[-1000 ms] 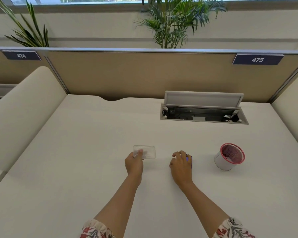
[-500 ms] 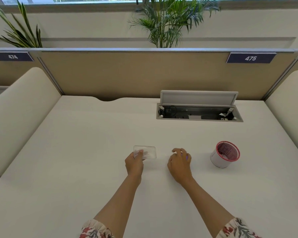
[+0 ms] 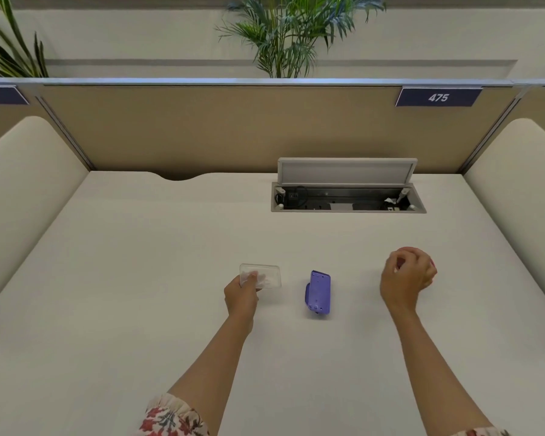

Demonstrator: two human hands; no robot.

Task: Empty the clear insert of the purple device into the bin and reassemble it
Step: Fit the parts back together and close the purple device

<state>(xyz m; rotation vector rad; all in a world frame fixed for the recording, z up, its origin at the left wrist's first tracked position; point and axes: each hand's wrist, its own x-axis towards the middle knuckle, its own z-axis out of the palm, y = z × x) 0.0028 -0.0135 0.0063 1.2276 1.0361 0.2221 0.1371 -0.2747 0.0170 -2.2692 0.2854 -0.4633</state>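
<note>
The purple device (image 3: 318, 292) lies alone on the white desk, between my two hands, its flat underside with small holes facing up. My left hand (image 3: 241, 294) pinches the near left corner of the clear insert (image 3: 266, 273), which is held low over the desk just left of the device. My right hand (image 3: 406, 275) is to the right of the device, fingers curled over the small white bin with a red rim (image 3: 409, 248). The hand hides most of the bin, so only slivers of red rim show.
An open cable box with a raised lid (image 3: 346, 198) is set into the desk at the back right. Tan partition panels (image 3: 202, 130) and padded side dividers (image 3: 22, 184) enclose the desk. Plants stand behind the partition.
My right hand has let go of the purple device and moved right onto the bin. The device now lies uncovered on the desk. My left hand still holds the clear insert.
</note>
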